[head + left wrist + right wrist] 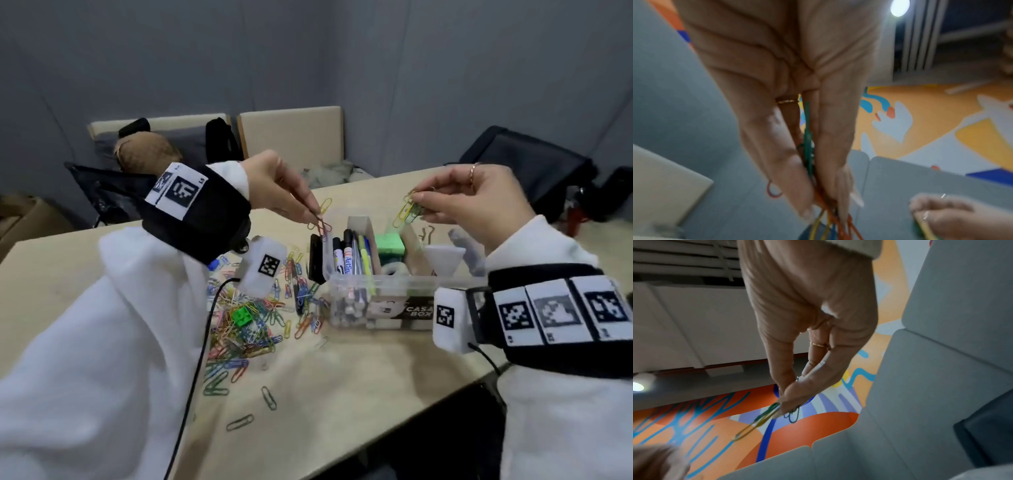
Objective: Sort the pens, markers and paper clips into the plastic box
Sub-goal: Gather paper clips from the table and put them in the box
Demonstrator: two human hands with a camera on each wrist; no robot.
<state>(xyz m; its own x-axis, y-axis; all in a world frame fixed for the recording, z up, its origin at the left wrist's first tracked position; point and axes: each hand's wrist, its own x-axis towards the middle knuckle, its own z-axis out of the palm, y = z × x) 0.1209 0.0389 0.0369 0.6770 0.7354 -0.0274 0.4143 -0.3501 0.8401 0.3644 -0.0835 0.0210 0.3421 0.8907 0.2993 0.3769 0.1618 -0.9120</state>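
A clear plastic box [394, 287] stands on the table with markers and pens [349, 257] lying in its left compartment. My left hand [313, 214] pinches a bunch of red and orange paper clips [320, 226] above the box's left end; in the left wrist view the left hand [825, 209] grips several coloured clips [830, 225]. My right hand [419, 205] pinches yellow and green paper clips [406, 212] above the box's middle; the same clips [758, 420] hang from that hand [782, 404] in the right wrist view. A big heap of coloured paper clips [253, 322] lies left of the box.
A green block [388, 243], a tape roll [394, 269] and a white funnel-shaped piece [443, 258] sit in the box's other compartments. A small green cube [242, 315] rests on the clip heap. Loose clips [269, 397] lie near the table's front edge. Chairs [291, 133] stand behind the table.
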